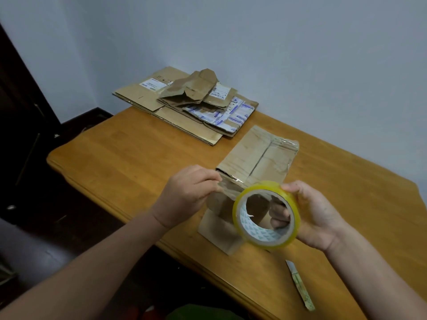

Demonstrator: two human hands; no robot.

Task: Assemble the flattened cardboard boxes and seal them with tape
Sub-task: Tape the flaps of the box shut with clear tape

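A yellowish roll of clear tape (265, 236) is held up above the table's near edge. My right hand (316, 218) grips it, fingers through the core and thumb on the outer rim. My left hand (187, 192) pinches the free end of the tape, pulled out to the left of the roll. Behind and under the roll stands a small assembled cardboard box (258, 155) with clear tape across its top seam. A pile of flattened cardboard boxes (184, 105) lies at the far corner of the table.
The wooden table (129, 148) stands against a pale wall. A utility knife (300, 285) lies near the front edge at the right. Dark furniture and floor lie to the left, off the table.
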